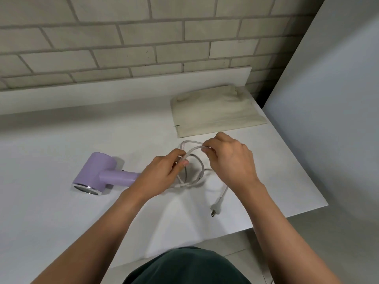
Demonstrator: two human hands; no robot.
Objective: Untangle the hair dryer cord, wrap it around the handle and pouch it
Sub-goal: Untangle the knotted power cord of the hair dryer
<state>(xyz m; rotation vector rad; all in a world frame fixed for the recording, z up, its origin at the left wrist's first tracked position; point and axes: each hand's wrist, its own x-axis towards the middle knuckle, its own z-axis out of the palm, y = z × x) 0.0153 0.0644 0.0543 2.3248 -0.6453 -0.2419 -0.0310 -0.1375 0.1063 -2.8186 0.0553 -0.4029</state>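
Both hands are on the cord, right in the middle of the white table (61, 222). The left hand (162, 173) pinches a strand between thumb and fingertips, and the right hand (229, 160) has its fingers curled, nipping the same raised strand just beside it. Between them the white cord (188, 183) arches up off the table, then drops into a loose nest of loops with a crossing near the bottom.

The plug (217, 204) lies free on the tabletop, near the front edge and below the right wrist. The lilac hair dryer (98, 173) rests on its side to the left, its handle running in under the left hand. The cream fabric pouch (215, 113) lies flat farther back, apart from the tangle.

That cord looks springy and light, the sort that holds its curl and coils back on itself. It looks smooth too, so a fingertip pinch could slip. I'd work from the plug end and feed it back through the loops rather than tugging, because a pull would likely tighten the crossing. The dryer looks like hard, smooth plastic, so grip it by the handle when wrapping. The pouch is soft and limp, so its mouth will need holding open.
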